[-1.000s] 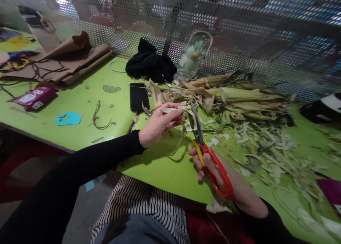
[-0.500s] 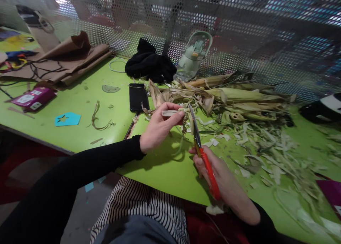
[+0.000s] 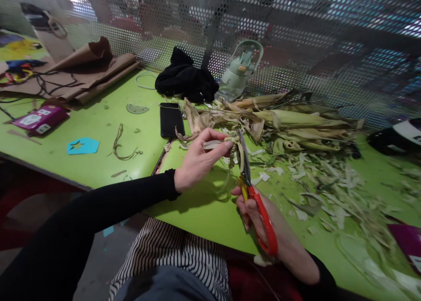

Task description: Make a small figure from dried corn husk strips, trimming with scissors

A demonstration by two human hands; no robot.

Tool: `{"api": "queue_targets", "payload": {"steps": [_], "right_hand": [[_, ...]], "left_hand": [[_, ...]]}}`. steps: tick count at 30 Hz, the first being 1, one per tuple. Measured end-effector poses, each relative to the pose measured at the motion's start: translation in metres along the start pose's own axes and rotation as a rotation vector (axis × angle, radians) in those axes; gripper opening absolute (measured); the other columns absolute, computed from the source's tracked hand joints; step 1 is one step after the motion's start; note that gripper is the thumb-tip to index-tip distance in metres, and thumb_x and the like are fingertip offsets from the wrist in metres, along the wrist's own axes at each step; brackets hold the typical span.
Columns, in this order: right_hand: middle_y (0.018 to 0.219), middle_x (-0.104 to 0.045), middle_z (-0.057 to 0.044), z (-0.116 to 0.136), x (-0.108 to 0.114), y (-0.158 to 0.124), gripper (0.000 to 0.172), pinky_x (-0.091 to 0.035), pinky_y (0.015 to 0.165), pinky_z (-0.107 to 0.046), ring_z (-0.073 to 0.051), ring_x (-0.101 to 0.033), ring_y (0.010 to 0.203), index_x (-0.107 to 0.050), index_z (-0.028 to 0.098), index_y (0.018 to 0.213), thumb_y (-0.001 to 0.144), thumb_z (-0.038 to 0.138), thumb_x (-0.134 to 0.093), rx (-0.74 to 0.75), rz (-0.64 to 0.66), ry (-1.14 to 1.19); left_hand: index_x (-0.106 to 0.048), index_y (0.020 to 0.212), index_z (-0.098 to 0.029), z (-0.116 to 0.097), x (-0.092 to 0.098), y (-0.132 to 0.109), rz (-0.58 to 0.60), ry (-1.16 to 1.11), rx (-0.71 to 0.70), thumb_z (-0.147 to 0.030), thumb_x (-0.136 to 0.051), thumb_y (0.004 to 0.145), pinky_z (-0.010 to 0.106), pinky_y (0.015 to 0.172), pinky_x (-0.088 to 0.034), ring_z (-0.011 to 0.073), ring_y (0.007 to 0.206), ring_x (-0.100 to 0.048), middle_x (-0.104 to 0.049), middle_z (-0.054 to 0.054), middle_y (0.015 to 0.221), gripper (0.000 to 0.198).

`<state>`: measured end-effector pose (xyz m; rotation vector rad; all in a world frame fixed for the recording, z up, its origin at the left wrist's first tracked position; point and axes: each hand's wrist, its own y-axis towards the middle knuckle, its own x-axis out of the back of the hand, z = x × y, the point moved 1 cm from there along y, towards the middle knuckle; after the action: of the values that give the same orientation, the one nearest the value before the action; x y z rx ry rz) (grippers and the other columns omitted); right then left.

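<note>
My left hand [image 3: 202,158] pinches a small bundle of corn husk strips [image 3: 232,139] between thumb and fingers, a pale strip lying back along the palm. A thin greenish strand hangs down from the bundle. In my right hand [image 3: 259,211] are scissors [image 3: 263,217] with red and yellow handles, fingers wrapped through them. Their blades point up and stand right at the bundle's right end, beside a hanging husk strip. Whether the blades touch the husk I cannot tell.
Corn husks [image 3: 296,121] lie piled behind my hands, with cut scraps [image 3: 335,191] to the right. A phone [image 3: 171,120], black cloth [image 3: 186,77] and green bottle [image 3: 237,71] stand beyond. Leftward are a blue paper tag [image 3: 83,146], purple packet [image 3: 41,119] and brown paper [image 3: 95,71].
Both hands have shifted slightly to the right. The scissors' handles have spread further apart, with more of the yellow one showing.
</note>
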<state>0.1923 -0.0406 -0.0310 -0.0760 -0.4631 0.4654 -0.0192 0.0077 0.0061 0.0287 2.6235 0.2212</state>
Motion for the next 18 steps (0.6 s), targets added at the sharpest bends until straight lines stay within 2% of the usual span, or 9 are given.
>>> {"api": "queue_targets", "payload": {"steps": [5, 9, 18], "right_hand": [[0.070, -0.047, 0.004, 0.015, 0.000, 0.000, 0.068, -0.045, 0.045, -0.024, -0.009, -0.047, 0.048, -0.052, 0.023, 0.110, 0.084, 0.084, -0.037, -0.056, 0.015, -0.018], [0.072, -0.048, 0.003, 0.024, -0.001, 0.000, 0.070, -0.048, 0.048, -0.026, -0.010, -0.049, 0.051, -0.052, 0.022, 0.108, 0.083, 0.085, -0.037, -0.057, 0.023, -0.025], [0.074, -0.048, 0.003, 0.017, -0.002, 0.001, 0.066, -0.049, 0.046, -0.024, -0.009, -0.048, 0.050, -0.051, 0.023, 0.108, 0.085, 0.083, -0.036, -0.005, 0.021, -0.002]], "left_hand": [[-0.056, 0.088, -0.016, -0.002, -0.002, -0.001, -0.017, -0.035, 0.033, -0.026, -0.073, 0.083, 0.020, 0.068, -0.048, 0.0055, 0.067, -0.060, -0.063, -0.004, 0.076, 0.020], [-0.056, 0.088, -0.017, -0.002, -0.002, -0.001, -0.015, -0.029, 0.024, -0.029, -0.073, 0.083, 0.021, 0.068, -0.048, 0.0065, 0.068, -0.059, -0.062, -0.004, 0.074, 0.022], [-0.055, 0.088, -0.017, -0.002, -0.004, -0.003, -0.015, -0.032, 0.013, -0.029, -0.073, 0.083, 0.021, 0.070, -0.048, 0.0057, 0.069, -0.059, -0.062, -0.004, 0.076, 0.023]]}}
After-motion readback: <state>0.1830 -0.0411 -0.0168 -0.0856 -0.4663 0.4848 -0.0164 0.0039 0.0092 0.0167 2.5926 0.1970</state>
